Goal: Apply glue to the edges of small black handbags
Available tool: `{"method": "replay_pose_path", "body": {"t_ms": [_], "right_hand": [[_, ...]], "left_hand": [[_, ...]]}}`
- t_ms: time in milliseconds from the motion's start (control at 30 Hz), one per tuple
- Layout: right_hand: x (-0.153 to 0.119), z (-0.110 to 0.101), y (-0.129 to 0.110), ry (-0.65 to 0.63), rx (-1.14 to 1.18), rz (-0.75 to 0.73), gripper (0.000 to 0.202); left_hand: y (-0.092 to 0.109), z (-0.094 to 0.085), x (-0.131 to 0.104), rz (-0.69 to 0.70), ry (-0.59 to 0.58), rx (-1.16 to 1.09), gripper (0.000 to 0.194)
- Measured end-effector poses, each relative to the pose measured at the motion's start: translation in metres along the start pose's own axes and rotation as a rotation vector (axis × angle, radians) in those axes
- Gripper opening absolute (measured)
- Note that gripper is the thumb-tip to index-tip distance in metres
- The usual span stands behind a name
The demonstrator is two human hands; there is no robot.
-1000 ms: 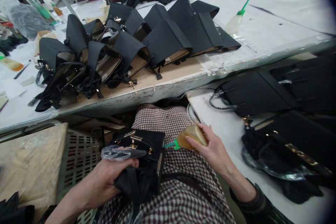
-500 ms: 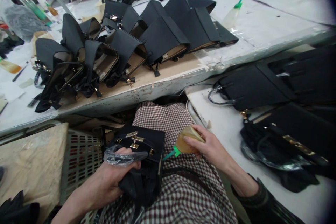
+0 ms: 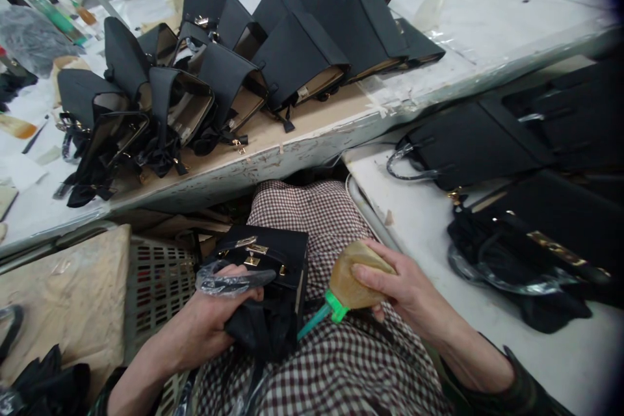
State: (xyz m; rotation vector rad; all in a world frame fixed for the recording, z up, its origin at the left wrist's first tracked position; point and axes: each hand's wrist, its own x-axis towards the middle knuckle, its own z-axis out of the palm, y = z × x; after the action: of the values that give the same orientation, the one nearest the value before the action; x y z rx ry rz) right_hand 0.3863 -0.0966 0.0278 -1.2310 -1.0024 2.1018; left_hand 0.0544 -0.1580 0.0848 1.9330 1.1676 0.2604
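Note:
A small black handbag [image 3: 277, 247] with gold clasps rests on the checked apron [image 3: 316, 208] over my lap. My left hand [image 3: 214, 312] is closed around it near its handle [image 3: 234, 283], which is wrapped in clear plastic; black fabric hangs below the fingers. In my right hand [image 3: 394, 279] is a squeeze bottle [image 3: 355, 276] of amber liquid, with a green cap and long green nozzle. The bottle tilts down to the left, and its nozzle tip is at the bag's right edge. Whether the tip touches the bag I cannot tell.
Several black bags [image 3: 297, 55] stand in rows on the white workbench [image 3: 487, 19]. Another green-tipped bottle [image 3: 433, 3] stands behind them. More black bags [image 3: 487, 143] lie on a side table to the right. At left are a plastic crate [image 3: 160, 279] and a paper-covered board [image 3: 68, 299].
The squeeze bottle in my right hand has moved down along the bag's right edge, from near its upper part to lower. My left hand keeps its hold on the bag.

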Motion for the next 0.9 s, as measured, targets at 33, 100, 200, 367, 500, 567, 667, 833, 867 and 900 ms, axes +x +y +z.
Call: {"method": "replay_pose_path", "body": {"t_ms": [33, 100, 200, 367, 500, 567, 667, 833, 867, 900], "right_hand": [[-0.001, 0.0, 0.0, -0.002, 0.005, 0.0, 0.03], [-0.001, 0.0, 0.0, 0.01, -0.025, 0.005, 0.031], [0.005, -0.005, -0.002, 0.092, -0.154, 0.009, 0.037], [0.019, -0.015, 0.001, 0.228, -0.387, 0.006, 0.052], [0.028, -0.017, 0.012, 0.324, -0.571, -0.067, 0.051], [0.03, -0.018, 0.017, 0.372, -0.641, -0.137, 0.049], [0.028, -0.019, 0.021, 0.457, -0.639, -0.199, 0.05], [0.022, -0.019, 0.02, 0.494, -0.465, -0.122, 0.053], [0.021, -0.018, 0.02, 0.501, -0.439, -0.112, 0.054], [0.021, -0.018, 0.02, 0.515, -0.416, -0.113, 0.054]], "left_hand": [[0.001, 0.0, 0.0, 0.005, 0.001, -0.007, 0.044], [0.002, -0.002, 0.002, 0.017, 0.003, -0.028, 0.041], [0.004, -0.004, 0.004, 0.027, 0.004, -0.058, 0.04], [0.002, -0.004, 0.006, 0.019, -0.006, -0.045, 0.045], [0.001, -0.003, 0.004, 0.025, 0.001, -0.05, 0.045], [0.0, -0.003, 0.004, 0.03, 0.006, -0.057, 0.045], [-0.001, -0.003, 0.004, 0.016, 0.01, -0.049, 0.042], [-0.002, -0.002, 0.004, 0.005, 0.019, -0.048, 0.04], [-0.003, -0.001, 0.004, 0.004, 0.015, -0.047, 0.041], [-0.002, -0.001, 0.004, 0.004, 0.014, -0.047, 0.041]]}}
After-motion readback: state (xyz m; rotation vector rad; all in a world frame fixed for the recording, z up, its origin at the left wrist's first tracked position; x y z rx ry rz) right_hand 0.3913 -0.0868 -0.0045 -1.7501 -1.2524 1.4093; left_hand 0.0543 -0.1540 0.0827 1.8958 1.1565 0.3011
